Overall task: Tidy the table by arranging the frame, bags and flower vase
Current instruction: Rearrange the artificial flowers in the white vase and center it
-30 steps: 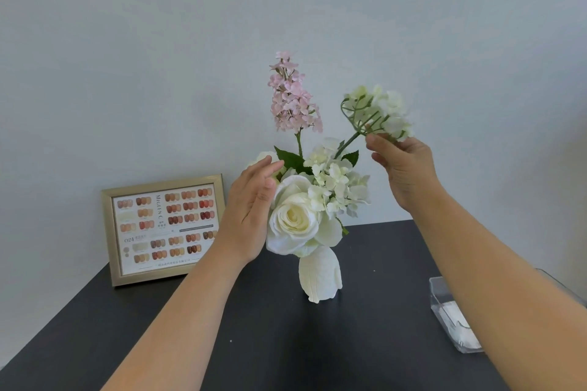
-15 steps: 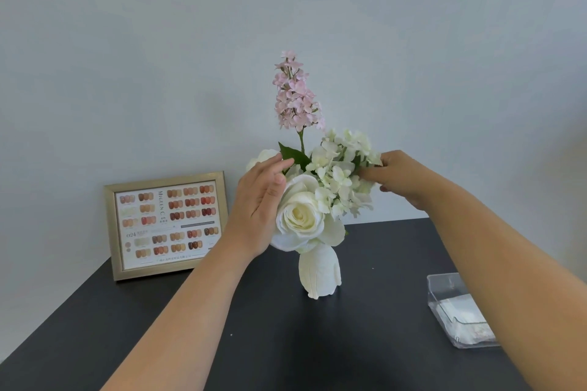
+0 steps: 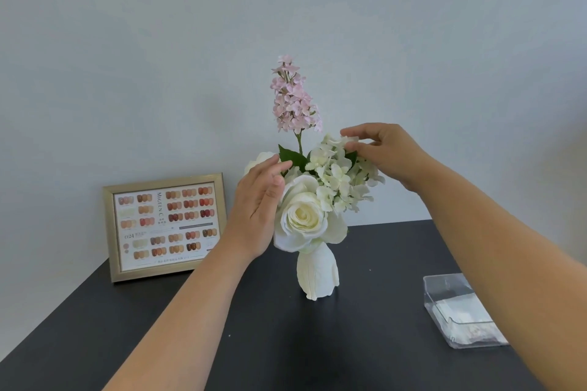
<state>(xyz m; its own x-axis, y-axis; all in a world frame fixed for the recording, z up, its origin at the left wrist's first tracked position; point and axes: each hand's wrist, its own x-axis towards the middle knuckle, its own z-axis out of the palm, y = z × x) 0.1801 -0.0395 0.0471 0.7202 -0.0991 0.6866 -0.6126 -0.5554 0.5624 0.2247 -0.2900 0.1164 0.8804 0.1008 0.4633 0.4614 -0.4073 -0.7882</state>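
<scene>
Standing at the far left of the dark table (image 3: 95,327), the gold frame (image 3: 165,227) leans upright against the wall, its face showing rows of nail-colour samples. Right of it we hold our left hand (image 3: 259,211) flat against the left side of the bouquet, fingers loosely spread and extended, gripping nothing; the fingertips touch a green leaf (image 3: 290,157) beside the large white rose (image 3: 301,219). The white flower vase (image 3: 317,274) stands upright near the table's centre, well apart from the frame. A pink blossom spike (image 3: 293,98) rises above the bouquet. Our right hand (image 3: 389,152) pinches the top of the white hydrangea cluster (image 3: 338,178) between thumb and fingers. At the far right, a clear plastic box (image 3: 462,311) lies on the table, partly hidden by our right forearm.
</scene>
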